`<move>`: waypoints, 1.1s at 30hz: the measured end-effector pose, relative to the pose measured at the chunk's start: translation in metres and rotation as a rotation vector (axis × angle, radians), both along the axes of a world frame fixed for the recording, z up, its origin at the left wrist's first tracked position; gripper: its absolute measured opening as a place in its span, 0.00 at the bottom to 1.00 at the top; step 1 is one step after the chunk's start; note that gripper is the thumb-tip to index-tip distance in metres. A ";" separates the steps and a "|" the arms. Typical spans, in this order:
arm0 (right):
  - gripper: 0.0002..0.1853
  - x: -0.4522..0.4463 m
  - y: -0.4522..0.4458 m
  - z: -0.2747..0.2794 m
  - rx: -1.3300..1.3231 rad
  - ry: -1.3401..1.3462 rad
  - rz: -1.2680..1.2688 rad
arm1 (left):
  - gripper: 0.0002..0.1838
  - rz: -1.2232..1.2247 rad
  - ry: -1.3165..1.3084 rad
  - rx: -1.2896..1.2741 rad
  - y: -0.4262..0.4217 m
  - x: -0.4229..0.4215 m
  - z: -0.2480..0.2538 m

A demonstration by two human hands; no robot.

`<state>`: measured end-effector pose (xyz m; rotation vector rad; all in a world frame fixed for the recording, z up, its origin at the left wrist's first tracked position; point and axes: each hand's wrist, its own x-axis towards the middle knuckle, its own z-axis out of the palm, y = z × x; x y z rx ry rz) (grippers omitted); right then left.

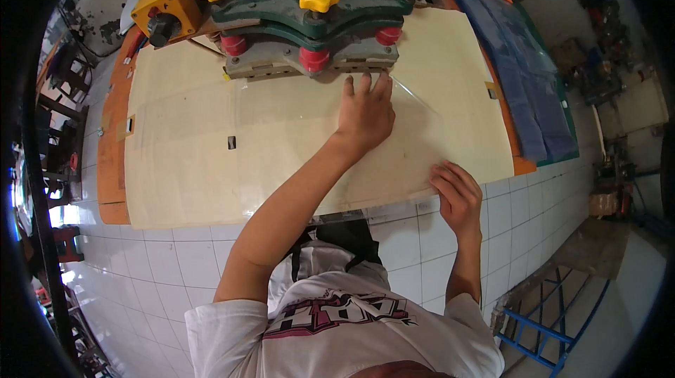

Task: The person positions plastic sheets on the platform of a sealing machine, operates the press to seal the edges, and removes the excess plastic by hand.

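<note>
Positioning step, I judge: clear sheet (397, 163) lies on the cream-topped surface (460, 61), my right hand (459, 195) pinching its near edge, my left hand (368, 112) at the press head (281, 30), grip unclear; next move calls for keeping the sheet flat.

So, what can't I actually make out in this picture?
All in the head view:
Machine: its top, cut off by the upper edge.
Left hand: its palm, hidden by the back of the hand.
Orange table: its middle, covered by the pale sheet.
Yellow box: markings too small to read.
</note>
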<state>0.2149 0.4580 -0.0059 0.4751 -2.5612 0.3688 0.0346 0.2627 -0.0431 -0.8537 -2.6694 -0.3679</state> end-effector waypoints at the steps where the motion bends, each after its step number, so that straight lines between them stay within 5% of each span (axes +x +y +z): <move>1: 0.11 0.001 0.000 0.001 0.001 -0.012 -0.001 | 0.31 0.001 0.008 -0.011 0.000 0.000 0.000; 12: 0.10 0.004 0.003 -0.009 -0.030 -0.031 -0.001 | 0.30 0.010 0.047 -0.040 0.002 -0.001 0.000; 22: 0.25 0.018 0.008 -0.019 -0.101 -0.074 0.004 | 0.25 0.002 0.171 0.092 0.004 -0.003 -0.006; 33: 0.19 0.038 -0.005 -0.052 -0.220 -0.042 -0.055 | 0.24 -0.018 0.286 0.129 0.004 -0.004 -0.009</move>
